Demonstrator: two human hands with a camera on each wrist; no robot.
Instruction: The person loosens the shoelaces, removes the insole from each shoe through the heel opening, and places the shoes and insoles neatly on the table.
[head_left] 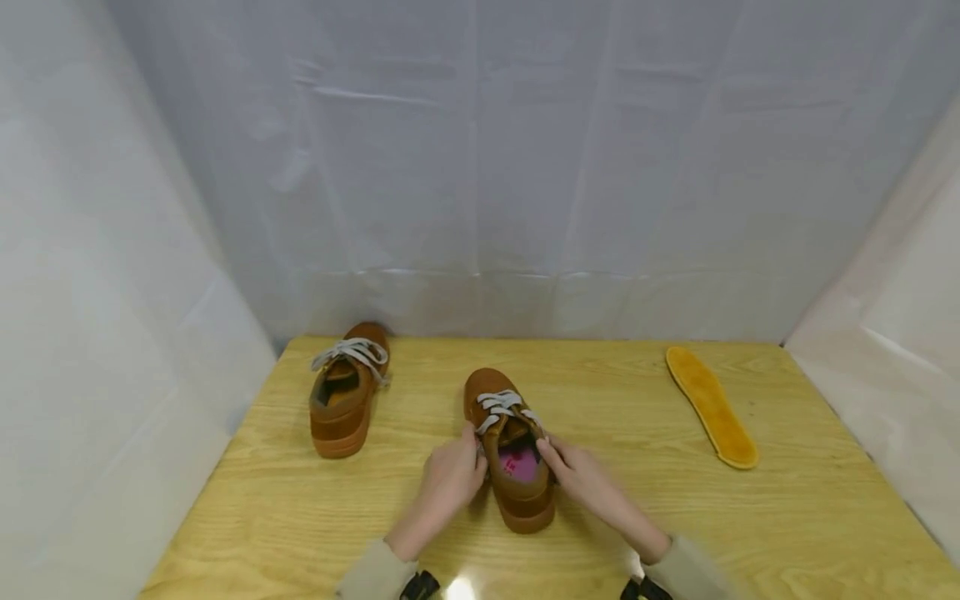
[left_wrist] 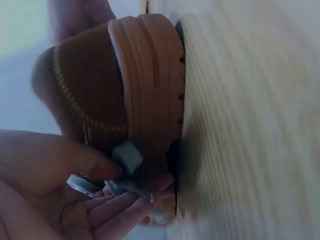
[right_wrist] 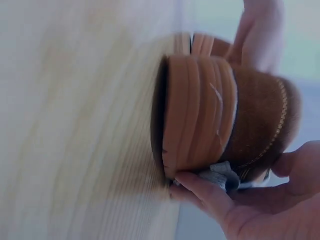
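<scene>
A brown shoe (head_left: 525,504) with grey-white laces stands near the middle of the table, toe pointing away. Inside its opening shows a pink-purple insole (head_left: 519,465) with red marks. At the shoe's left side, my left hand (head_left: 453,468) pinches the grey shoelace (left_wrist: 129,156) between thumb and fingers, close to the sole. My right hand (head_left: 581,477) grips the opposite side of the shoe, thumb at the collar and fingers low near the sole. Another piece of grey lace (right_wrist: 220,175) lies between those fingers and the shoe. The fingertips are partly hidden in the head view.
A second brown laced shoe (head_left: 341,425) stands at the back left of the wooden table (head_left: 285,533). At the right lies a loose orange-yellow insole (head_left: 712,408). White-grey sheeting (head_left: 510,167) hangs behind and on both sides.
</scene>
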